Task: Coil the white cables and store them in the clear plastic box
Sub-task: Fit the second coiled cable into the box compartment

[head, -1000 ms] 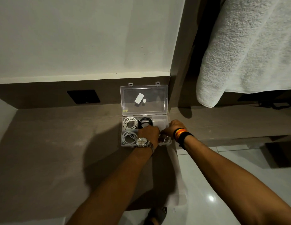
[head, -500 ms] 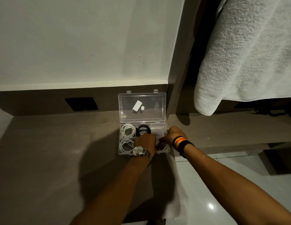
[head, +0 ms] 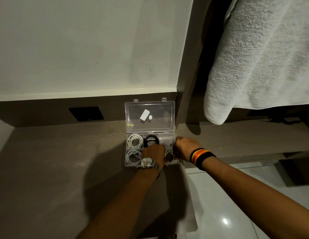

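A clear plastic box (head: pixel 127 165) stands open on the grey-brown counter, its lid (head: pixel 150 116) leaning back against the wall. One coiled white cable (head: pixel 135 141) lies in the back left compartment and another (head: pixel 133 156) in the front left. A black coiled cable (head: pixel 151 139) fills the back middle compartment. My left hand (head: pixel 154 153), with a wristwatch, and my right hand (head: pixel 185 148), with a striped wristband, press a third white cable (head: pixel 169 156) down into the front right compartment. Most of that cable is hidden under my fingers.
A white charger block (head: pixel 165 139) sits in the back right compartment. A black wall socket (head: pixel 86 113) is left of the box. A white towel (head: pixel 259 57) hangs at upper right. The counter (head: pixel 55 169) ends just right of the box, with white floor tiles (head: pixel 236 204) below.
The camera has tilted up slightly, so the box sits lower in view. Both hands stay over the front right compartment and have shifted only a little.
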Demonstrator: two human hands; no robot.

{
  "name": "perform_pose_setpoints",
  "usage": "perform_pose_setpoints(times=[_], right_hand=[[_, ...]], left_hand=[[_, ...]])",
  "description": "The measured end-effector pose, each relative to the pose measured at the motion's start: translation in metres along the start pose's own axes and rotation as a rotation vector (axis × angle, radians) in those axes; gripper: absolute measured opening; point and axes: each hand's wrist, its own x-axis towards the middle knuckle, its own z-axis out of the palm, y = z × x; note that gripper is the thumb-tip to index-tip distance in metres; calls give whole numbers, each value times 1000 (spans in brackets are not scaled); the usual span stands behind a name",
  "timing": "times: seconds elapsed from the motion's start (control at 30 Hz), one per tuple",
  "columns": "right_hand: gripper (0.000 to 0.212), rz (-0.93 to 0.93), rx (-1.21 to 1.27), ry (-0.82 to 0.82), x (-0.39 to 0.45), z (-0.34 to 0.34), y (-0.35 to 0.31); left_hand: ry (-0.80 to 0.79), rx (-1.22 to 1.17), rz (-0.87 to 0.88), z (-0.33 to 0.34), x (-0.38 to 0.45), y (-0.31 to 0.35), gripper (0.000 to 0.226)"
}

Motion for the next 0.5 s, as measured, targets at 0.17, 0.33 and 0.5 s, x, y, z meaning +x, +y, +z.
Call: perform_pose_setpoints(times=[0.17,0.33,0.5], right_hand=[[40,-73,-105,-30,7,5,-15],[44,-84,-131,42,12,12,-17],[54,4,-57,136,3,23,-9]], left_hand=[[6,68,20,-1,2,1,16],[-2,69,20,0,5,-1,17],[4,96,33,6,9,0,18]])
